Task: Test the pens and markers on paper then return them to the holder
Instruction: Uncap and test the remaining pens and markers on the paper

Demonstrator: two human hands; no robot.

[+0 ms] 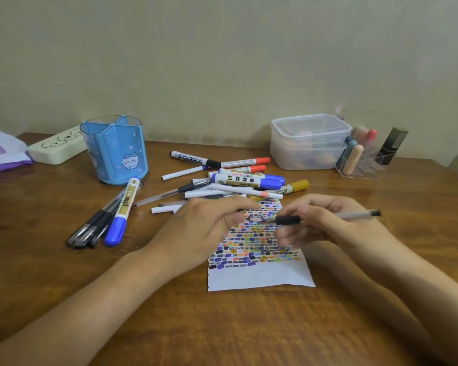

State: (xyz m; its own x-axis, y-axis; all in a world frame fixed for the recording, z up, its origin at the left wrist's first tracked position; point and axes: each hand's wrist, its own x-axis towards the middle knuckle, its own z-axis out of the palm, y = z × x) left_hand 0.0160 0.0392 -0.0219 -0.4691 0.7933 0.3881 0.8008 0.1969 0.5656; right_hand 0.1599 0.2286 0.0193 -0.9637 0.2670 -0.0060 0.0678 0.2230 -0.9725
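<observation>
R hand (325, 223) pinches a clear gel pen (328, 217) w/ black rubber grip, fingers curled round the barrel; pen lies near level, tip pointing left, black end plug sticking out to the right past the hand. L hand (204, 228) has thumb & forefinger closed on something small & dark just left of the pen tip, can't tell what. Both hands hover over the top half of the paper (259, 276).

Paper: white, creased, covered in rows of small coloured swatches; bottom strip blank. It sits on a wooden table (222, 334), grainy brown, w/ open tabletop in front & either side of the forearms.

Behind the paper, a loose pile of markers (238, 178), whiteboard & permanent, caps blue, red, mustard, black, overlapping. To the left, apart from the pile, a bundle of black gel pens (95, 223) w/ a blue-capped marker (122, 212) lying on them. Holder (115, 151): blue translucent plastic, round, split into compartments, cartoon sticker, upright at back left. Cream pencil case (56, 147) beside it. Back right: lidded clear plastic box (308, 141), acrylic organiser (360, 162).
</observation>
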